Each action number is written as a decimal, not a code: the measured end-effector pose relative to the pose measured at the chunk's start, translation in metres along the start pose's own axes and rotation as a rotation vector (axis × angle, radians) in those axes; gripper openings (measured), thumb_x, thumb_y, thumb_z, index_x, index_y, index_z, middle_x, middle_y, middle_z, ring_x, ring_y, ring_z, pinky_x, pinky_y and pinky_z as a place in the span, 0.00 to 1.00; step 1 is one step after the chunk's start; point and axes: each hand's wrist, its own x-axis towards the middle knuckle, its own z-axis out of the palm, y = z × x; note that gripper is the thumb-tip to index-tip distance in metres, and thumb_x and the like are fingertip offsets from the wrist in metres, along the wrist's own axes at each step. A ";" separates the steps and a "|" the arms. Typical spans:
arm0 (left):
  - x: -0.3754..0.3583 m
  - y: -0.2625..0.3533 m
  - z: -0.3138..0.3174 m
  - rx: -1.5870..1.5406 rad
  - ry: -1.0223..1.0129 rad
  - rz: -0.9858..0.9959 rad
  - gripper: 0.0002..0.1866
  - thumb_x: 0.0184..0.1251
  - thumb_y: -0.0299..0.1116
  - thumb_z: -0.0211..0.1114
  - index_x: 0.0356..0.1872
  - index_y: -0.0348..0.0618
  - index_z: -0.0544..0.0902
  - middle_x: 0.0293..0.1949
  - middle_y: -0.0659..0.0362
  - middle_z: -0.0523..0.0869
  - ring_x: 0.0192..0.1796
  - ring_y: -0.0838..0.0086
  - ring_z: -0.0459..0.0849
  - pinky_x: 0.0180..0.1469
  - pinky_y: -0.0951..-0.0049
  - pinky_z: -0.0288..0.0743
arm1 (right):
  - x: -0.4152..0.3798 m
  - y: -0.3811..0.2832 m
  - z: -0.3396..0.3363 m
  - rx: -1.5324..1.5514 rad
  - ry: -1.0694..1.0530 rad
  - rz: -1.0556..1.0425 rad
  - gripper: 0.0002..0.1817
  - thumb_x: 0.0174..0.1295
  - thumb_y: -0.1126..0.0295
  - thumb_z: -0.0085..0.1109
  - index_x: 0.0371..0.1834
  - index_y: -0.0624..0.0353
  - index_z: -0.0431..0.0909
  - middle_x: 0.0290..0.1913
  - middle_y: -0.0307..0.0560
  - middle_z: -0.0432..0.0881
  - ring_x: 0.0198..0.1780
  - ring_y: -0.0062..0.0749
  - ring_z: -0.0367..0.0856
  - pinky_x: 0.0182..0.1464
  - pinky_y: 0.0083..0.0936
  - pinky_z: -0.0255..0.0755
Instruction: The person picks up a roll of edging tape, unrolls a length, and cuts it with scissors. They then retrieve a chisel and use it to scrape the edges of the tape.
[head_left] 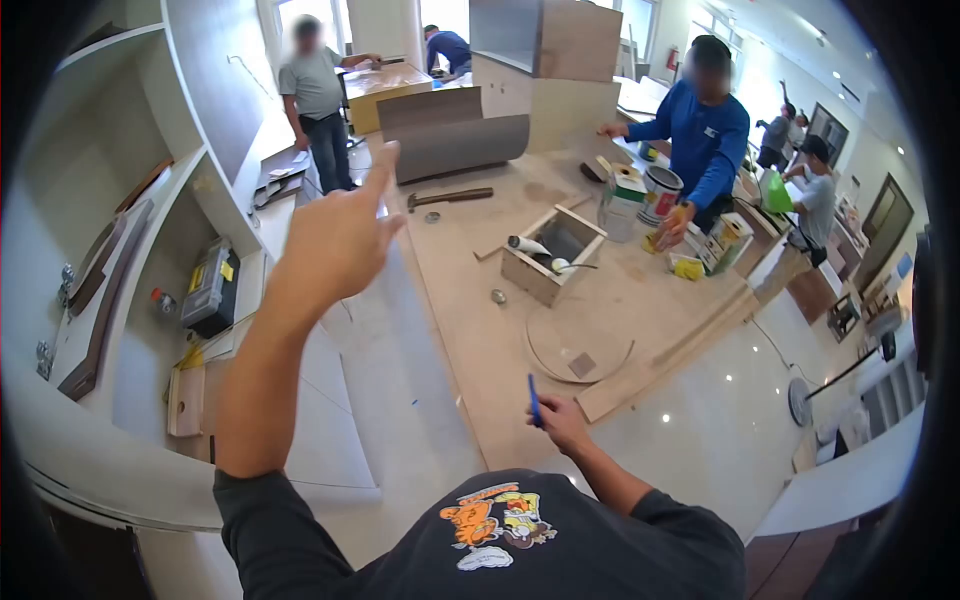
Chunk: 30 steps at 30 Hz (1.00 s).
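Observation:
My left hand [340,235] is raised in front of me over the gap beside the worktable. Its index finger stretches up and forward, the other fingers are partly hidden, and nothing is in it. My right hand [560,422] is closed around a blue pen [535,400] that points upward, near the front edge of the wooden worktable [480,345]. Beyond that hand lie a bent thin strip [530,345] and a small grey square [581,364]. A wooden box [535,279] with a roller-like item inside stands mid-table, and a hammer [450,198] rests farther left.
Across the table a person in blue [705,140] reaches among a paint can [660,193], a jar and yellow cloth. Another person [320,105] stands at the back left. A curved grey sheet [455,140] sits at the far end. Shelves with a toolbox [212,285] line the left.

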 end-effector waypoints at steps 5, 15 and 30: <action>0.048 0.069 0.011 -0.033 0.029 0.218 0.37 0.68 0.41 0.61 0.74 0.47 0.54 0.41 0.42 0.86 0.46 0.48 0.85 0.49 0.53 0.76 | -0.017 -0.017 0.032 0.103 -0.084 -0.009 0.13 0.67 0.68 0.57 0.48 0.66 0.80 0.36 0.42 0.84 0.33 0.23 0.83 0.31 0.16 0.69; 0.176 0.185 0.021 -0.102 0.161 0.383 0.35 0.57 0.28 0.58 0.69 0.32 0.63 0.46 0.47 0.87 0.51 0.58 0.86 0.51 0.59 0.79 | -0.074 0.022 -0.022 0.200 0.278 0.001 0.14 0.66 0.68 0.56 0.49 0.66 0.79 0.36 0.44 0.85 0.32 0.24 0.83 0.30 0.17 0.70; 0.025 -0.135 0.023 0.506 0.478 -0.357 0.42 0.59 0.54 0.66 0.66 0.30 0.67 0.70 0.38 0.64 0.74 0.49 0.59 0.72 0.49 0.53 | -0.041 0.045 -0.044 0.339 0.300 0.072 0.10 0.67 0.66 0.59 0.42 0.62 0.76 0.31 0.42 0.81 0.27 0.24 0.82 0.23 0.15 0.68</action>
